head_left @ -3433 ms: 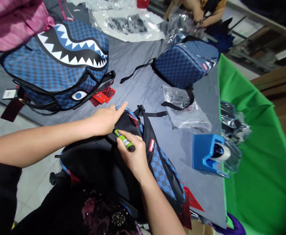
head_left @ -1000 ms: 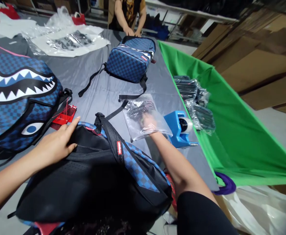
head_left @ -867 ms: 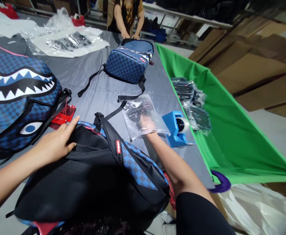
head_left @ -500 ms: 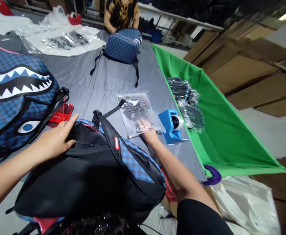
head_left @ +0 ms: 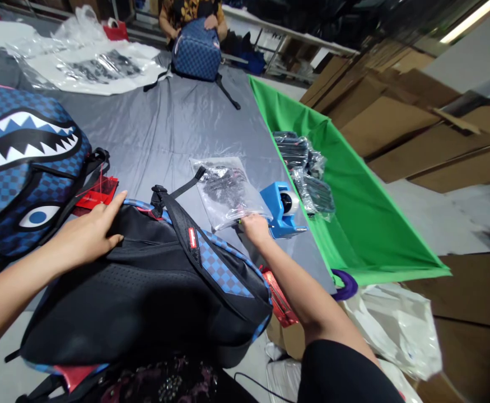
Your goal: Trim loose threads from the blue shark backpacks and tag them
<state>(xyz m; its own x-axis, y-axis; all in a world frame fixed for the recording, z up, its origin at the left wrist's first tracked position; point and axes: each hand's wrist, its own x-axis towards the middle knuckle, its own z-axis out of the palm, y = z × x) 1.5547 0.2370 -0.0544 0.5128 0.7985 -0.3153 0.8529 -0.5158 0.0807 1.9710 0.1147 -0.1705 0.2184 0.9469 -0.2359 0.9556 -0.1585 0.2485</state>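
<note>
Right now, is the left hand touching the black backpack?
Touching. The head view shows the left hand resting flat on the black backpack, with no gap under the palm or fingers.

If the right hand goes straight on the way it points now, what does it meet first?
Most likely the clear plastic bag: the right hand has its fingertips at the bag's near edge and points across it. The blue tape dispenser lies just right of that line.
</note>
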